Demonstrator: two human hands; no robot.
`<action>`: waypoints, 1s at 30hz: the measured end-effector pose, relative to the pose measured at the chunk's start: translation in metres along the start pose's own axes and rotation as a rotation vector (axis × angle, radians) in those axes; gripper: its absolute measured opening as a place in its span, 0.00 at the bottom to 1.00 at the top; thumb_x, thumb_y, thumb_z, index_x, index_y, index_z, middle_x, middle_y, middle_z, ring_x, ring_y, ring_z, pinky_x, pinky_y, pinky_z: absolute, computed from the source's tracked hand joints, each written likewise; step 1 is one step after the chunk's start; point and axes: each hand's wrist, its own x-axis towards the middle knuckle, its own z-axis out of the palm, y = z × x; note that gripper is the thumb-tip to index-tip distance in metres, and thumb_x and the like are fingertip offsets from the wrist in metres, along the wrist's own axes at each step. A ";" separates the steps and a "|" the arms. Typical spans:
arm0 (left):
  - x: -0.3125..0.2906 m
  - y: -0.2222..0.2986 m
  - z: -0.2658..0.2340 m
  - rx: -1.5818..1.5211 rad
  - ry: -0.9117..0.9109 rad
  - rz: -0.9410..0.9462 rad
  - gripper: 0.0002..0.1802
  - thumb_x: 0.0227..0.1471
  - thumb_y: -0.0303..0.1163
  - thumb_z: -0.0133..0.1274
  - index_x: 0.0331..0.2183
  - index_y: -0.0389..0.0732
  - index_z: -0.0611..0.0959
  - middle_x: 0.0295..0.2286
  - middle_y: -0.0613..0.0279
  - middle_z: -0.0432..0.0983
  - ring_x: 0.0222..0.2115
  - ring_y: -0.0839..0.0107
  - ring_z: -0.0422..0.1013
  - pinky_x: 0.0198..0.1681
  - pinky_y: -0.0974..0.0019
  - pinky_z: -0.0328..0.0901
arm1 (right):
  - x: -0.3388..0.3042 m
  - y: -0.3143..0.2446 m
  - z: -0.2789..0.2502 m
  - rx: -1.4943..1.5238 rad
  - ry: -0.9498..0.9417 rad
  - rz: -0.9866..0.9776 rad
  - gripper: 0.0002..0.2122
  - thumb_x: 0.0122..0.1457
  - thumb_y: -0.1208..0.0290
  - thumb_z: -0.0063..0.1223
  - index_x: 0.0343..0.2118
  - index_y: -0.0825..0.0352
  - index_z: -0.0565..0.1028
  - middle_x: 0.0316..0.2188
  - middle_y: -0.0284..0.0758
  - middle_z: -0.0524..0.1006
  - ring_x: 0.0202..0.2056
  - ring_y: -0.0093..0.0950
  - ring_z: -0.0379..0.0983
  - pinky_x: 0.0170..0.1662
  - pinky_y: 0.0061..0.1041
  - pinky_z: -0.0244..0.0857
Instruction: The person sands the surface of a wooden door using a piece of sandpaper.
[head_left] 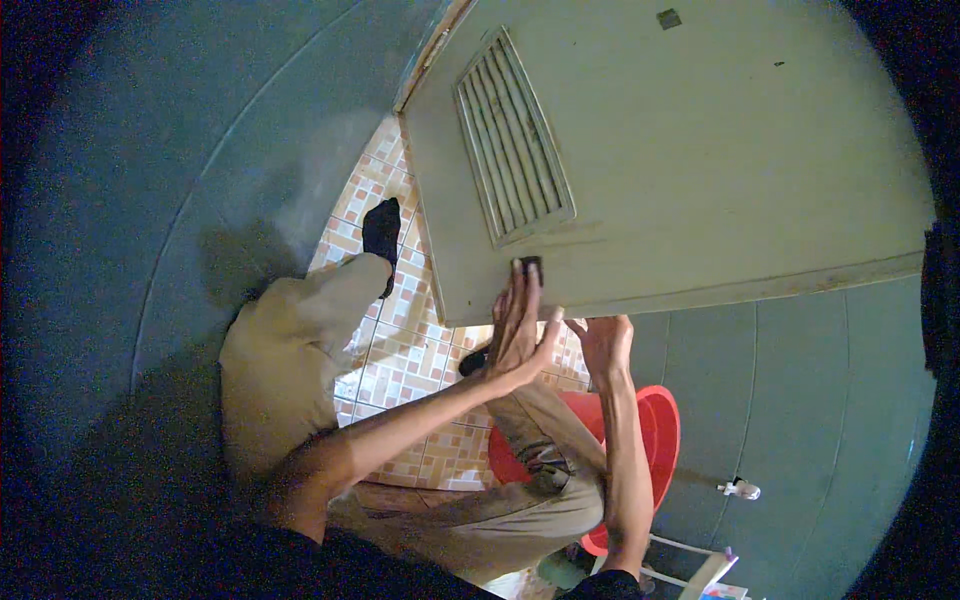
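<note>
A pale green door [700,180] with a slatted vent [515,140] stands in front of me. My left hand [518,335] presses against the door's face below the vent, with its fingers held straight and close together. Under those fingertips is a small dark pad [533,268], partly covered, so its exact kind is unclear. My right hand [606,345] is bent at the door's edge, with its fingers curled round it and partly hidden behind the door.
A red plastic basin [662,440] stands beside my right leg. A white tap-like fitting [740,489] juts from the green wall [800,400]. At lower right is a white rack [706,575]. My dark-socked foot [381,235] rests on the patterned tile floor [400,350].
</note>
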 end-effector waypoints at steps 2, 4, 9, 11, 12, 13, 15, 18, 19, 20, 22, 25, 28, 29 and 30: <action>0.000 0.018 -0.005 0.009 0.003 0.106 0.44 0.65 0.46 0.44 0.69 0.31 0.47 0.68 0.30 0.37 0.69 0.36 0.41 0.68 0.37 0.41 | 0.004 0.003 -0.006 -0.024 -0.017 -0.027 0.29 0.67 0.45 0.42 0.64 0.60 0.65 0.62 0.34 0.69 0.62 0.35 0.65 0.62 0.58 0.54; 0.002 0.031 -0.006 -0.026 -0.039 0.120 0.44 0.65 0.45 0.44 0.69 0.31 0.47 0.68 0.30 0.37 0.69 0.36 0.41 0.68 0.38 0.41 | 0.005 0.004 -0.014 -0.054 -0.030 -0.054 0.31 0.67 0.44 0.43 0.65 0.61 0.64 0.62 0.34 0.69 0.62 0.36 0.65 0.62 0.58 0.54; 0.003 0.011 0.000 -0.020 -0.009 -0.078 0.43 0.67 0.47 0.41 0.70 0.32 0.45 0.69 0.31 0.35 0.70 0.37 0.38 0.69 0.37 0.39 | -0.001 -0.005 0.009 0.060 -0.040 0.072 0.31 0.68 0.46 0.43 0.66 0.63 0.61 0.63 0.36 0.67 0.62 0.36 0.65 0.63 0.49 0.57; -0.002 0.023 -0.006 -0.014 -0.037 0.015 0.44 0.67 0.47 0.41 0.70 0.32 0.44 0.69 0.31 0.34 0.70 0.37 0.37 0.68 0.36 0.39 | 0.004 0.000 -0.003 0.016 -0.054 0.062 0.30 0.68 0.46 0.43 0.66 0.62 0.62 0.63 0.35 0.68 0.62 0.36 0.64 0.63 0.48 0.57; -0.002 0.024 -0.004 -0.011 -0.042 0.050 0.44 0.67 0.48 0.41 0.70 0.32 0.43 0.69 0.31 0.33 0.70 0.37 0.37 0.68 0.35 0.39 | 0.005 0.002 -0.009 -0.027 -0.066 0.052 0.29 0.68 0.47 0.42 0.65 0.61 0.63 0.63 0.35 0.68 0.62 0.36 0.64 0.63 0.48 0.58; -0.001 0.026 -0.003 -0.009 -0.048 0.087 0.45 0.67 0.48 0.41 0.70 0.32 0.42 0.69 0.31 0.32 0.70 0.37 0.36 0.68 0.34 0.39 | 0.005 0.004 -0.016 -0.028 -0.060 0.051 0.29 0.68 0.47 0.42 0.65 0.61 0.63 0.63 0.35 0.68 0.62 0.36 0.64 0.63 0.48 0.58; 0.002 0.021 -0.002 -0.007 -0.052 0.029 0.45 0.66 0.48 0.41 0.70 0.33 0.42 0.69 0.32 0.32 0.70 0.37 0.36 0.68 0.33 0.39 | 0.006 0.003 -0.012 0.002 -0.061 0.016 0.27 0.68 0.48 0.41 0.64 0.60 0.66 0.61 0.34 0.70 0.62 0.35 0.65 0.62 0.50 0.58; 0.007 0.010 -0.003 -0.030 0.005 -0.062 0.45 0.65 0.47 0.43 0.70 0.35 0.43 0.69 0.33 0.33 0.69 0.35 0.37 0.68 0.34 0.39 | 0.003 -0.002 0.009 0.080 -0.026 0.056 0.25 0.70 0.56 0.34 0.63 0.64 0.65 0.63 0.39 0.68 0.64 0.38 0.62 0.65 0.52 0.54; 0.003 0.009 -0.003 -0.003 -0.011 0.034 0.45 0.65 0.47 0.43 0.70 0.35 0.44 0.69 0.33 0.34 0.69 0.34 0.38 0.68 0.34 0.40 | 0.005 -0.002 0.009 0.080 -0.033 0.056 0.25 0.70 0.56 0.34 0.63 0.64 0.65 0.63 0.39 0.68 0.64 0.38 0.62 0.65 0.52 0.54; 0.001 0.019 -0.005 0.014 -0.041 0.132 0.44 0.65 0.47 0.44 0.70 0.35 0.45 0.69 0.34 0.34 0.69 0.34 0.39 0.68 0.35 0.41 | 0.003 -0.003 0.000 0.082 -0.021 0.073 0.24 0.70 0.56 0.34 0.63 0.64 0.65 0.63 0.39 0.68 0.63 0.38 0.62 0.65 0.52 0.55; -0.001 0.037 -0.004 0.003 -0.094 0.180 0.45 0.64 0.46 0.45 0.70 0.34 0.45 0.69 0.32 0.34 0.68 0.32 0.41 0.67 0.34 0.42 | -0.002 -0.004 -0.008 0.088 -0.001 0.092 0.24 0.70 0.56 0.34 0.63 0.64 0.66 0.62 0.39 0.68 0.63 0.38 0.63 0.64 0.52 0.56; -0.001 0.031 -0.004 0.016 -0.069 0.165 0.45 0.65 0.45 0.44 0.70 0.33 0.44 0.69 0.31 0.33 0.68 0.32 0.42 0.67 0.34 0.42 | -0.001 -0.007 0.003 0.165 -0.066 0.090 0.23 0.71 0.56 0.34 0.62 0.63 0.67 0.62 0.38 0.69 0.62 0.38 0.64 0.62 0.54 0.56; 0.000 0.014 -0.001 0.033 -0.035 0.084 0.44 0.65 0.44 0.44 0.69 0.31 0.44 0.68 0.29 0.34 0.68 0.34 0.41 0.67 0.34 0.41 | 0.003 -0.004 0.005 0.113 -0.069 0.075 0.24 0.68 0.52 0.41 0.60 0.63 0.69 0.59 0.36 0.72 0.60 0.36 0.67 0.63 0.50 0.58; 0.000 0.012 -0.001 0.034 -0.033 0.067 0.44 0.65 0.44 0.43 0.69 0.30 0.44 0.68 0.28 0.34 0.68 0.34 0.41 0.67 0.34 0.40 | 0.002 -0.004 0.005 0.113 -0.068 0.075 0.24 0.68 0.52 0.41 0.60 0.63 0.69 0.59 0.36 0.72 0.60 0.36 0.67 0.63 0.50 0.58; 0.001 0.010 0.000 0.037 -0.029 0.051 0.44 0.65 0.44 0.43 0.69 0.29 0.44 0.68 0.27 0.34 0.69 0.35 0.41 0.67 0.34 0.40 | 0.000 -0.004 0.005 0.075 -0.022 0.048 0.24 0.68 0.52 0.41 0.60 0.63 0.69 0.59 0.37 0.72 0.59 0.36 0.67 0.62 0.50 0.58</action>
